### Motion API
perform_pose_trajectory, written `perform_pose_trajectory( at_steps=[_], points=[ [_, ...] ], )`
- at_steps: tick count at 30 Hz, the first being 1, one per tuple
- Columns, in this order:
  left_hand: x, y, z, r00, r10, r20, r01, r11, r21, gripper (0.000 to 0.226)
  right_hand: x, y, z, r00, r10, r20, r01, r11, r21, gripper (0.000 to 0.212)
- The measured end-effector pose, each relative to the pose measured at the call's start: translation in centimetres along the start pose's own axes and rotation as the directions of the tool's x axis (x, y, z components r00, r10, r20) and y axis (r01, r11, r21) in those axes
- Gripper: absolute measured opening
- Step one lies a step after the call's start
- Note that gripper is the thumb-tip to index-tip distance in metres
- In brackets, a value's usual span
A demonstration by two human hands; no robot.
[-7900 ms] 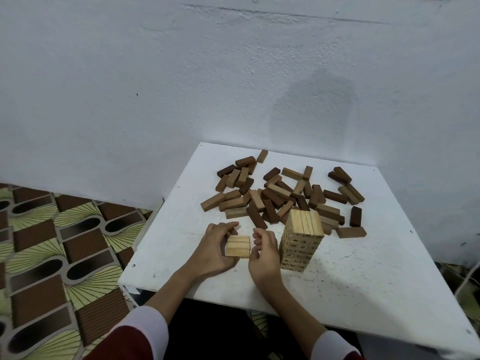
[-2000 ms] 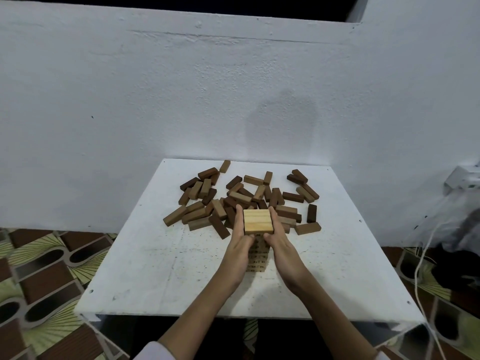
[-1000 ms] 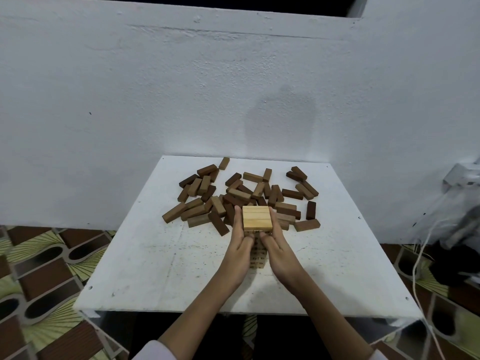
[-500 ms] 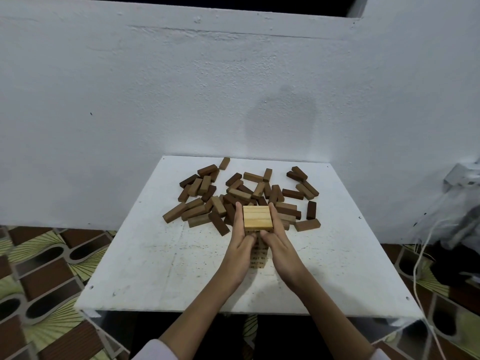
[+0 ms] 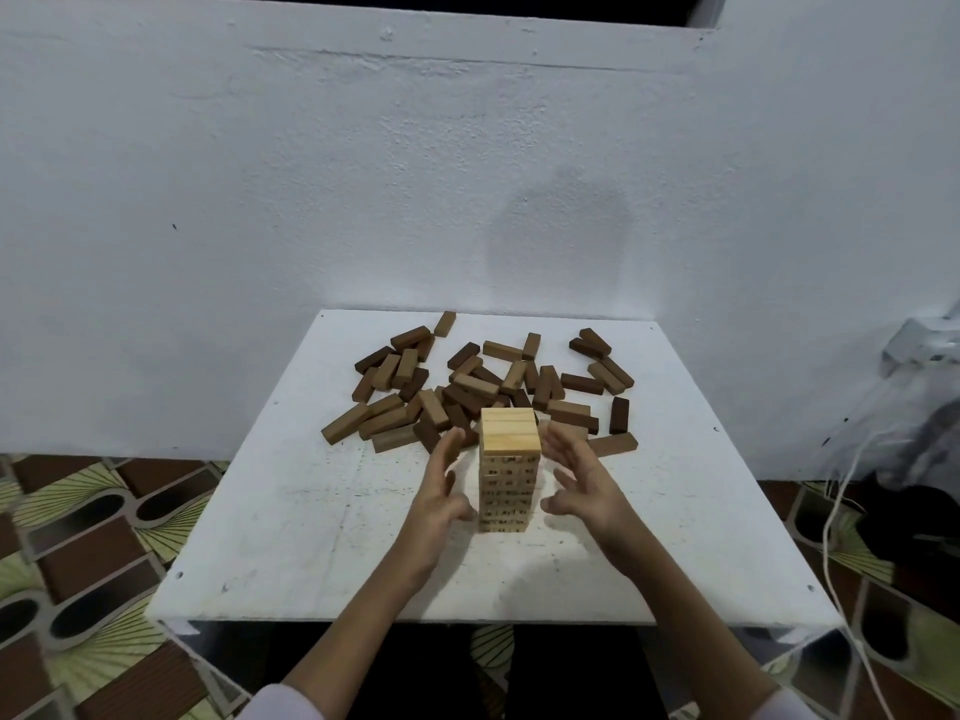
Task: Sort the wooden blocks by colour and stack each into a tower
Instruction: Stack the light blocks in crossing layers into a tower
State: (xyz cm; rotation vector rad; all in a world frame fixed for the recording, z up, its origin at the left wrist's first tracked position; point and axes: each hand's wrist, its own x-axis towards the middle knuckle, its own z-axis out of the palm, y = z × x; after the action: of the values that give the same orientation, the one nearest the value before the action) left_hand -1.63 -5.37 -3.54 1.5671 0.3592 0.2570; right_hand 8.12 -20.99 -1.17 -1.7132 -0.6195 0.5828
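Observation:
A tower of light pine blocks (image 5: 508, 470) stands upright in the middle of the white table (image 5: 291, 537). My left hand (image 5: 441, 491) hovers just left of the tower with spread fingers, off the wood. My right hand (image 5: 582, 480) mirrors it on the right side, fingers spread, a small gap from the tower. Neither hand holds anything. Behind the tower lies a loose pile of mid-brown and dark-brown blocks (image 5: 467, 387), spread across the far half of the table.
A white wall rises directly behind the table. Patterned floor tiles (image 5: 93, 537) show on the left. On the right, white cables (image 5: 836, 511) and a dark bundle (image 5: 914, 459) lie beside the table's edge.
Both hands have let go of the light tower and pulled apart sideways. Earlier they pressed flat against its top layers. The tower stands on its own.

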Motion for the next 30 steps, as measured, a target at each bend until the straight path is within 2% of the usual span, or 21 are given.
perform_pose_trajectory(
  at_steps=[2, 5, 8, 11, 15, 21, 30],
  points=[
    [0.2, -0.6, -0.5, 0.999, -0.026, 0.019, 0.024, 0.997, 0.077, 0.081, -0.1, 1.0, -0.4, 0.999, 0.03, 0.032, -0.025, 0.992, -0.124, 0.085],
    [0.8, -1.8, -1.1, 0.992, -0.066, 0.105, 0.033, 0.958, 0.285, 0.091, -0.1, 2.3, -0.2, 0.995, 0.078, 0.058, -0.06, 0.963, -0.263, 0.092],
    [1.5, -2.7, -1.5, 0.984, -0.099, 0.146, 0.026, 0.9, 0.436, 0.1, 0.6, 3.2, 0.1, 0.99, 0.13, 0.063, -0.102, 0.938, -0.331, 0.098],
    [2.2, -2.8, -1.5, 0.983, -0.057, 0.172, -0.039, 0.86, 0.509, 0.104, 1.4, 3.4, 0.6, 0.986, 0.158, 0.061, -0.123, 0.913, -0.388, 0.1],
    [2.7, -2.1, -1.0, 0.978, 0.0, 0.209, -0.096, 0.888, 0.45, 0.098, 2.1, 3.2, 1.2, 0.991, 0.124, 0.059, -0.086, 0.895, -0.438, 0.095],
    [2.8, -2.0, -0.3, 0.971, 0.02, 0.238, -0.092, 0.951, 0.295, 0.089, 2.5, 3.5, 1.5, 0.997, 0.048, 0.065, -0.017, 0.908, -0.419, 0.082],
    [3.0, -3.0, -0.2, 0.985, 0.062, 0.163, -0.107, 0.952, 0.286, 0.085, 3.3, 4.7, 1.9, 0.998, 0.054, 0.04, -0.035, 0.93, -0.367, 0.081]
  ],
)
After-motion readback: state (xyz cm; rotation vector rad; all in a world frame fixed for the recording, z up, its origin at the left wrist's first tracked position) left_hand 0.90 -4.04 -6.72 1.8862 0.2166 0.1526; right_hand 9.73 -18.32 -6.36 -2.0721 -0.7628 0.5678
